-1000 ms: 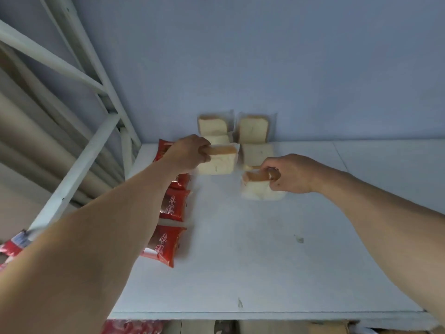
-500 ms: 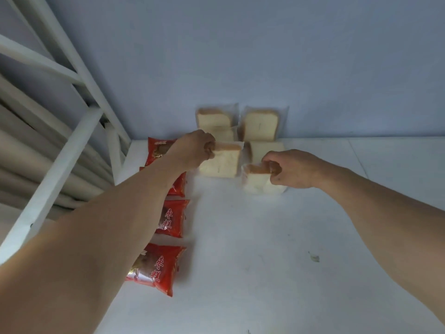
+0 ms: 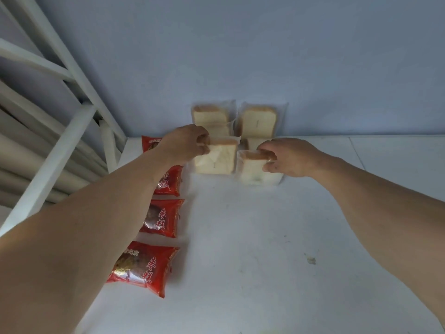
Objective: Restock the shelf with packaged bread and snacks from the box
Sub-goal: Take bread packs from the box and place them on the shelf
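Two rows of clear-wrapped sliced bread stand upright on the white shelf (image 3: 277, 249), running back to the blue wall. My left hand (image 3: 185, 143) pinches the top left corner of the front bread pack in the left row (image 3: 218, 157). My right hand (image 3: 289, 156) grips the crust top of the front bread pack in the right row (image 3: 252, 169). Behind them stand a back left bread pack (image 3: 209, 116) and a back right bread pack (image 3: 258, 121). A column of red snack packets (image 3: 161, 218) lies along the shelf's left side, partly under my left forearm.
The white metal shelf frame (image 3: 60, 150) with slanted struts rises on the left. The blue wall (image 3: 265, 56) closes the back. A small scrap (image 3: 311, 260) lies on the shelf to the right of the middle. The box is out of view.
Both hands have pushed their bread packs a little farther back toward the wall. The view has shifted forward, so the shelf's front edge is out of sight.
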